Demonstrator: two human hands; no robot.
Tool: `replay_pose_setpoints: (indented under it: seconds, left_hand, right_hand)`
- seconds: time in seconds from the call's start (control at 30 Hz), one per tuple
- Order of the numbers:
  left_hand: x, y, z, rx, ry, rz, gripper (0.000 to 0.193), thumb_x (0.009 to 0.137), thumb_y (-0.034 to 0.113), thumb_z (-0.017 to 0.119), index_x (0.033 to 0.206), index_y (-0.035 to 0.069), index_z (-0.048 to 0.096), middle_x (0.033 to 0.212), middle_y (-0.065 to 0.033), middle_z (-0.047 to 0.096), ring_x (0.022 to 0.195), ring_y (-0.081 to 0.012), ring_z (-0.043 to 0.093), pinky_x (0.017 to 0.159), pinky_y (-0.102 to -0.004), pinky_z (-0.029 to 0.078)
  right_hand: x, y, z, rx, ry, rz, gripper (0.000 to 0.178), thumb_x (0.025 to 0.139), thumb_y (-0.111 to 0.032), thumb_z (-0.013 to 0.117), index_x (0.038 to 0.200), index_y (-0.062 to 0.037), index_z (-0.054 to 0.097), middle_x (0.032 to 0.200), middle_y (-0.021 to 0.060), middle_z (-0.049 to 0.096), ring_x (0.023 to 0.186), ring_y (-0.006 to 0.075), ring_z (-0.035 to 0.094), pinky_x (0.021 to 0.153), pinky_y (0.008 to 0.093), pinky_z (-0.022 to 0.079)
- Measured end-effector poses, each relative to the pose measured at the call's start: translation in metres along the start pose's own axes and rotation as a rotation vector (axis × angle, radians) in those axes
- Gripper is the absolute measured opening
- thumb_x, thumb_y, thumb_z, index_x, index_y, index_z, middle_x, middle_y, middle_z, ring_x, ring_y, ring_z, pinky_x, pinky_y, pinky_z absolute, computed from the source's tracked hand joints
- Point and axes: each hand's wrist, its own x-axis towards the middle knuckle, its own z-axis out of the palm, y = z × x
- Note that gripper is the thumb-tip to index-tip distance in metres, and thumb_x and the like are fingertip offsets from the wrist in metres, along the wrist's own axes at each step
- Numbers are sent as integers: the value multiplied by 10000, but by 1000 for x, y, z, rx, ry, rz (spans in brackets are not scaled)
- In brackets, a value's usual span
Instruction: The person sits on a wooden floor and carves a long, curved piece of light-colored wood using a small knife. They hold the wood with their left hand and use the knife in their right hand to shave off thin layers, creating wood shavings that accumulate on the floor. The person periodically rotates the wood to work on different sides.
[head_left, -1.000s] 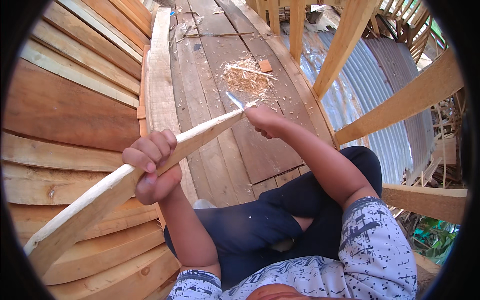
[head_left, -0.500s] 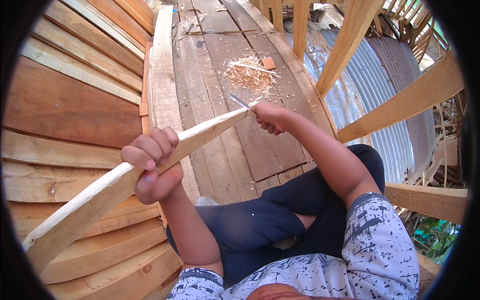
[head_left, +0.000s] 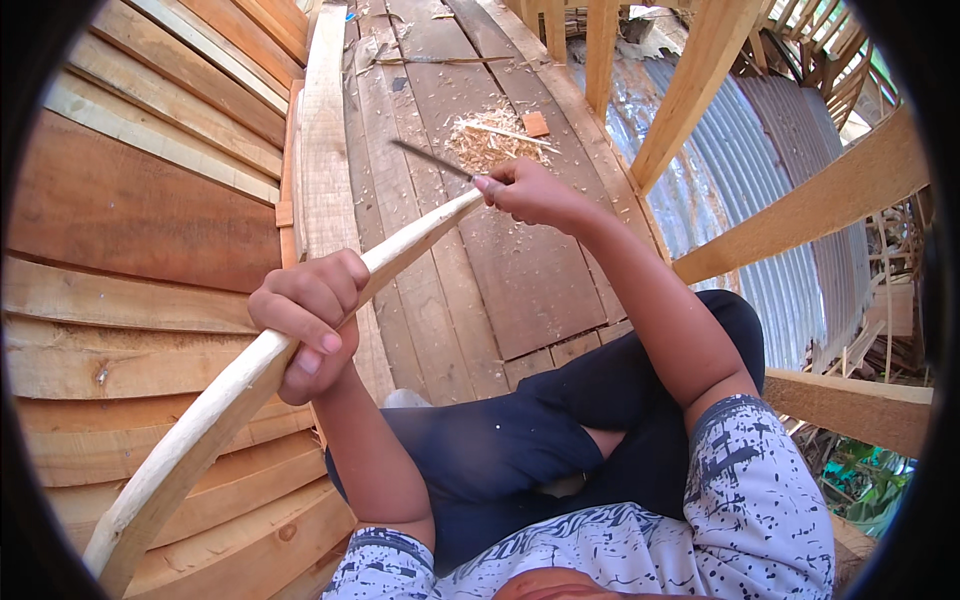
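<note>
A long, pale wooden strip [head_left: 215,420] runs slantwise from the lower left to the middle, its upper edge whittled and uneven. My left hand [head_left: 312,318] is wrapped around it near its middle. At the strip's far end, my right hand [head_left: 530,192] is closed on a knife, whose handle the fingers hide. The dark knife blade [head_left: 432,159] points up and left, just beyond the strip's tip. Curled wood shavings [head_left: 490,142] lie heaped on the plank floor [head_left: 520,290] past my right hand.
A wall of stacked boards [head_left: 140,225] rises on the left. Wooden posts [head_left: 695,90] stand on the right, with corrugated metal sheets [head_left: 775,200] beyond them. Beside the shavings lies a small orange-brown wood block [head_left: 535,124]. My crossed legs [head_left: 500,440] are below the strip.
My right hand has moved slightly up and left, and the knife blade now reaches farther left. The strip's near end has swung down and to the right.
</note>
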Motion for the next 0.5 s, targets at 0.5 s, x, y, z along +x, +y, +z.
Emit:
replay_pose_setpoints:
  seconds: [0.5]
  left_hand:
    - [-2,-11,-12,-148,106,-38,231,657,193,759,717,145,542,544,58,424,482,-123,349,542,-285,298]
  right_hand:
    - [-20,-2,67,-477,544,-160,552,974,-288,349,597,-15,644,578,200,619,570,389,641,594,497,531]
